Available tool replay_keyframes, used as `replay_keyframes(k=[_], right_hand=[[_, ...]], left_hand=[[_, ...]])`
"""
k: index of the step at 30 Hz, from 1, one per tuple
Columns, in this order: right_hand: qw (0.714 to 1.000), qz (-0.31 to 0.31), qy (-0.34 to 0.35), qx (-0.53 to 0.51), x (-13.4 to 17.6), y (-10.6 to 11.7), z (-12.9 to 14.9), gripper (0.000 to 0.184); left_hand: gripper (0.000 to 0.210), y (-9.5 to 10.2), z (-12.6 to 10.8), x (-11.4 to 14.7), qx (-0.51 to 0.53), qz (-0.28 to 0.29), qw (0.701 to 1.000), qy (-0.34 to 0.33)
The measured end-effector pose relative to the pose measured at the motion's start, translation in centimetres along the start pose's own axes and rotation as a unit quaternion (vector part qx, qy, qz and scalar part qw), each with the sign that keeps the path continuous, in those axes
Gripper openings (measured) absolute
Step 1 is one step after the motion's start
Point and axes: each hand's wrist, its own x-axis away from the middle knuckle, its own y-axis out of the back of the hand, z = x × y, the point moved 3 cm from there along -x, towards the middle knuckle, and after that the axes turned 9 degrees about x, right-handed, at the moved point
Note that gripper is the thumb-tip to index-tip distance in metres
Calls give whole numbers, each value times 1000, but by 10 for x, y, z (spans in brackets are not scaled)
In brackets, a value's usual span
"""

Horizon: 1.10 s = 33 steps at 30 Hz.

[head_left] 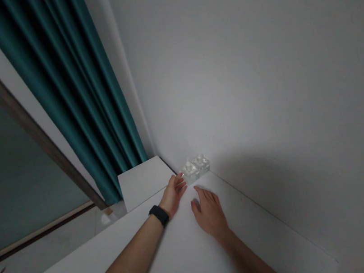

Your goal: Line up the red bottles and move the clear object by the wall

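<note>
A clear, shiny block-like container [196, 169] with two rounded, knobbed tops side by side sits at the far end of the white table, close to the wall. I cannot make out exactly what it is. My left hand [174, 193], with a black band on its wrist, reaches to the container's left end, fingers stretched out; whether the fingertips touch it is unclear. Just in front of the container, my right hand [210, 210] is held palm down with thumb and forefinger apart and the other fingers slightly bent. Nothing shows in either hand.
The white table [174, 265] runs along a plain pale wall [244, 77] on the right. Beyond its far edge stands a lower white surface [143, 178]. Teal curtains [71, 80] hang behind, left of them a brown-framed panel [16, 147] above a pale floor [48, 247].
</note>
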Motion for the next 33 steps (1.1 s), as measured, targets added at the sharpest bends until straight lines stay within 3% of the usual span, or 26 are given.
replay_keyframes(k=[7, 15, 18, 21, 23, 26, 33], right_hand=[[1000, 1, -2, 0, 0, 0, -1, 44], [1000, -3, -7, -13, 0, -5, -3, 49], [1000, -10, -5, -17, 0, -5, -3, 50], [1000, -10, -3, -26, 0, -4, -3, 51], [999, -8, -6, -31, 0, -3, -3, 52], [999, -11, -9, -34, 0, -2, -3, 53], [998, 0, -15, -55, 1, 0, -2, 56]], left_hand=[[40, 1, 0, 3, -22, 28, 999, -1], [41, 5, 3, 4, -110, 64, 990, -57], [50, 7, 0, 1, -233, 50, 960, -149], [69, 7, -4, -4, -365, 6, 896, -252], [77, 6, -6, -8, -424, -13, 859, -286], [86, 4, -7, -15, -478, -33, 827, -294], [92, 6, -2, -33, -537, -17, 809, -241]])
